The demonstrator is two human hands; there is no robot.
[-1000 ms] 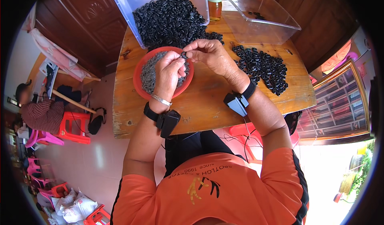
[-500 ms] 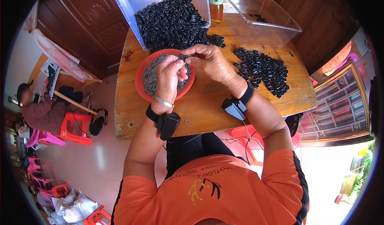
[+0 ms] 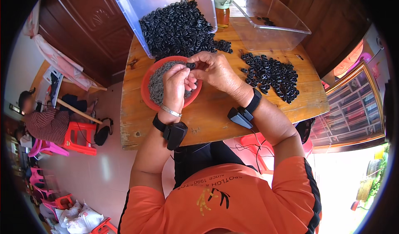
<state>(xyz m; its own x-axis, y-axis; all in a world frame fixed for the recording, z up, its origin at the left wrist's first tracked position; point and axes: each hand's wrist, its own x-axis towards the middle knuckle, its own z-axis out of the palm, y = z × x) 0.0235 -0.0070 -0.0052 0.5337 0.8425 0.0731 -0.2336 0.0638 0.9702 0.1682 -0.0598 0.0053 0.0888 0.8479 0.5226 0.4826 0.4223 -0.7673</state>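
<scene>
My right hand [image 3: 217, 71] pinches a small black oval piece [image 3: 190, 66] between thumb and fingers. Close against it, my left hand [image 3: 175, 81] has its thumb and fingers pressed together. Whatever those fingers grip is too small to make out. Both hands are over a red bowl [image 3: 146, 93] filled with small grey parts [image 3: 157, 82]. Past the bowl, a heap of black oval pieces with holes [image 3: 176, 28] spills from a tipped clear plastic bin [image 3: 129, 9]. A looser pile of similar black pieces [image 3: 272, 74] lies right of my right hand.
At the back right of the wooden table [image 3: 216, 123] stands a clear plastic box [image 3: 266, 36] with a few black pieces inside. A jar of amber liquid [image 3: 222, 15] stands between bin and box. Leftward, a person in a striped top [image 3: 48, 126] sits by a red stool [image 3: 81, 136].
Both hands have shifted slightly toward me, still together over the bowl. The black piece has turned and shows more plainly at my right fingertips.
</scene>
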